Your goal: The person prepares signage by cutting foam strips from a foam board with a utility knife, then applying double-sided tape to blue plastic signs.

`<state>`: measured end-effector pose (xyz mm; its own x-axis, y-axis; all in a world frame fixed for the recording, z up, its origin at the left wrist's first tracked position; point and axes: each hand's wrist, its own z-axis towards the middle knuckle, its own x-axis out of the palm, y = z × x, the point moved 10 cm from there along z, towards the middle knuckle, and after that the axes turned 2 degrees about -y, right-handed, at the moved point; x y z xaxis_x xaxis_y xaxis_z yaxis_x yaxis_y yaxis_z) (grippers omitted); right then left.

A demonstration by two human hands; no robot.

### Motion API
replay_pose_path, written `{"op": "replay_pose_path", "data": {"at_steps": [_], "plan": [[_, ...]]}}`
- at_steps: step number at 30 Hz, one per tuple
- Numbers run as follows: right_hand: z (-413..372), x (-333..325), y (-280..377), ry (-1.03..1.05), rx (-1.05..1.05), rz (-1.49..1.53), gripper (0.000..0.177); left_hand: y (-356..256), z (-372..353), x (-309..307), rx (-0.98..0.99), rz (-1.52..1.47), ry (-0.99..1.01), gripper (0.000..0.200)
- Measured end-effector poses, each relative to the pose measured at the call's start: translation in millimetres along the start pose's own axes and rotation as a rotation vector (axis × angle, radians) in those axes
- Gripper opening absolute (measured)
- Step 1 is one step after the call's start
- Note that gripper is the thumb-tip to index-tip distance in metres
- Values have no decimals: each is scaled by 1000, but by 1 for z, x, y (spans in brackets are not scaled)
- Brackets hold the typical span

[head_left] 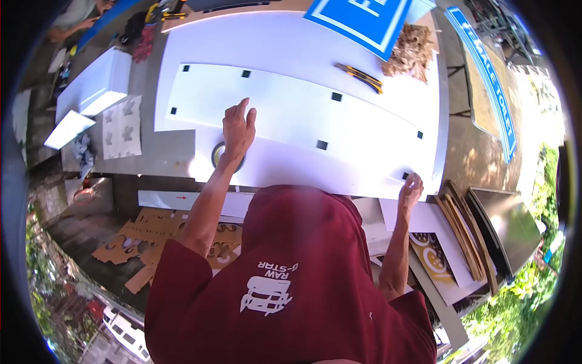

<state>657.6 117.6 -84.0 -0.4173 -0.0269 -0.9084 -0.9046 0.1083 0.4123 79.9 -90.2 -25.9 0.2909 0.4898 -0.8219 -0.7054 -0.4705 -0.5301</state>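
Note:
A long white panel (273, 109) lies across the white work surface, with several small black squares (336, 96) spaced along its edges. Over its near left part is my left hand (239, 128), fingers partly stretched and apart, with nothing in them. Beside that wrist a roll of tape (219, 155) lies partly hidden under my forearm. My right hand (411, 189) is at the panel's near right corner, fingertips bent together next to a black square (405, 176). Whether anything small is between those fingers is hidden.
Beyond the panel lie a yellow-black utility knife (362, 77), a crumpled brown heap (412, 51) and a blue sign (364, 24). A "FEMALE TOILET" sign (485, 79) leans at right. Boards (464, 236) stand near my right arm; cut-out cardboard (151, 236) lies below left. Another person's arm (76, 27) shows far left.

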Motion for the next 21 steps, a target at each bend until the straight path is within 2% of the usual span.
{"op": "replay_pose_path", "data": {"at_steps": [1, 4, 5, 7, 8, 11, 13, 15, 18, 21], "plan": [[15, 4, -6, 8, 26, 4, 46, 45, 13, -20, -99, -17, -144, 33], [51, 5, -10, -19, -2, -43, 51, 192, 51, -69, -368, 186, -291, 37], [55, -2, -1, -61, 12, -25, 49, 218, 55, -87, -526, 269, -287, 45], [62, -1, 5, -55, 56, 47, 51, 257, 66, -95, -572, 355, -139, 62], [63, 1, 9, -42, 59, 25, 52, 273, 65, -97, -590, 377, -119, 65], [71, 5, 7, 1, 105, -14, 53, 313, 76, -82, -631, 297, 23, 68], [75, 10, 5, 69, 174, -2, 53, 303, 83, -88, -581, 436, 27, 64], [72, -8, 21, -103, 80, 29, 39, 302, 90, -87, -572, 406, -16, 58], [106, 21, -32, 60, 235, 153, 33, 302, 95, -81, -579, 414, 47, 58], [113, 34, -52, 148, 366, 305, 31, 316, 97, -82, -648, 333, 84, 61]]}}
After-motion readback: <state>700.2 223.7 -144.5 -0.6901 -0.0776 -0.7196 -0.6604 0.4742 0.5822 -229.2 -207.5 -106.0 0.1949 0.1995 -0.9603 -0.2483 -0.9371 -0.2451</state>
